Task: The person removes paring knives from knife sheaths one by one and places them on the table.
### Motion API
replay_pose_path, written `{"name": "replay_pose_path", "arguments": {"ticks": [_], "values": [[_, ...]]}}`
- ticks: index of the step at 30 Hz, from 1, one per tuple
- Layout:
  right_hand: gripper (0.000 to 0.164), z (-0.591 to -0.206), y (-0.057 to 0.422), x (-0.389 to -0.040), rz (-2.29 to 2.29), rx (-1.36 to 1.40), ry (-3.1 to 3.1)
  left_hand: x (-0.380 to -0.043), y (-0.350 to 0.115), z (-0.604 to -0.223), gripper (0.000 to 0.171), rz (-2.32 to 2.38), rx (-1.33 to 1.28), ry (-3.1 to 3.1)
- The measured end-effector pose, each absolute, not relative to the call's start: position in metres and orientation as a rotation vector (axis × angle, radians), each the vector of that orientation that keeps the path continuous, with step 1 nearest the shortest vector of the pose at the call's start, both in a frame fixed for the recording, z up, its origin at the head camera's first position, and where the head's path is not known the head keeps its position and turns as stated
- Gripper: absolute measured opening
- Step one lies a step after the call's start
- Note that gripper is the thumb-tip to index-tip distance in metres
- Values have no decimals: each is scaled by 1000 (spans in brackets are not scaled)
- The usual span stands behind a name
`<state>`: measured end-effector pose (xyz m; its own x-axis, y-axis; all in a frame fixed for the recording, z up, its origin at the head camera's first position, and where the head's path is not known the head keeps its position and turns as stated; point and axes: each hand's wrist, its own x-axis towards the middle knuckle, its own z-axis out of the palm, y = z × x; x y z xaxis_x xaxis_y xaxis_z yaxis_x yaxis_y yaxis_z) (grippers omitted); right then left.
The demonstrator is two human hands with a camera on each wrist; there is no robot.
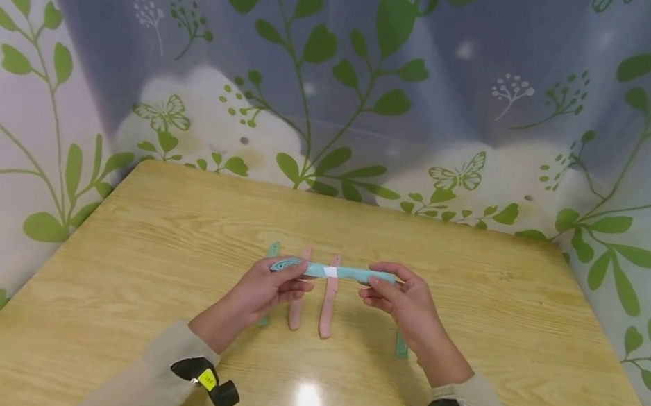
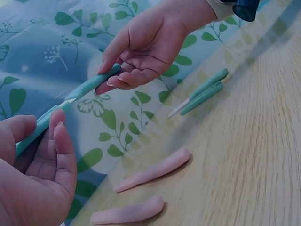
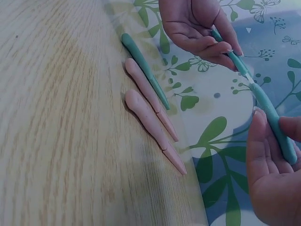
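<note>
A slim turquoise capped tool (image 1: 353,274) lies level between both hands, a short white section showing at its middle. Thumb and fingers of my left hand (image 1: 262,288) pinch its left end, which bears a swirl pattern. At the other end, my right hand (image 1: 408,305) pinches the plain rounded part. Below it on the table are two pink tools (image 1: 328,309) (image 1: 296,311) of similar slim shape. A green one (image 3: 143,66) lies left of them. By the right hand are two green pieces (image 2: 207,87) side by side, one with a thin white tip.
The wooden table (image 1: 173,208) carries the pieces in a loose row. A leaf-patterned curtain (image 1: 342,93) hangs behind it and on both sides. Each wrist wears a small black camera (image 1: 223,396).
</note>
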<state>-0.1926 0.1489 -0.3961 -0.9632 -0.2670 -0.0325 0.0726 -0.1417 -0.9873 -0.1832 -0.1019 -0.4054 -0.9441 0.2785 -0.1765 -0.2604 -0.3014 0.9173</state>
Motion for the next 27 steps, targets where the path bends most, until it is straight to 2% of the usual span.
{"name": "replay_pose_path", "arguments": {"ticks": [3, 7, 11, 15, 20, 27], "values": [[25, -397, 150, -192, -2197, -233, 1899, -182, -104, -405, 31, 2309, 8, 1589], [36, -397, 151, -192, -2187, -252, 1936, -183, -108, -406, 35, 2296, 26, 1598], [39, -395, 151, -191, -2154, -247, 2009, -184, -109, -406, 40, 2257, 69, 1615], [37, -393, 151, -190, -2097, -216, 2101, -184, -112, -408, 37, 2256, 96, 1574], [36, -394, 151, -190, -2059, -195, 2192, -184, -113, -410, 24, 2248, 70, 1568], [45, -396, 152, -190, -2049, -160, 2223, -185, -114, -414, 25, 2222, 44, 1589]]}}
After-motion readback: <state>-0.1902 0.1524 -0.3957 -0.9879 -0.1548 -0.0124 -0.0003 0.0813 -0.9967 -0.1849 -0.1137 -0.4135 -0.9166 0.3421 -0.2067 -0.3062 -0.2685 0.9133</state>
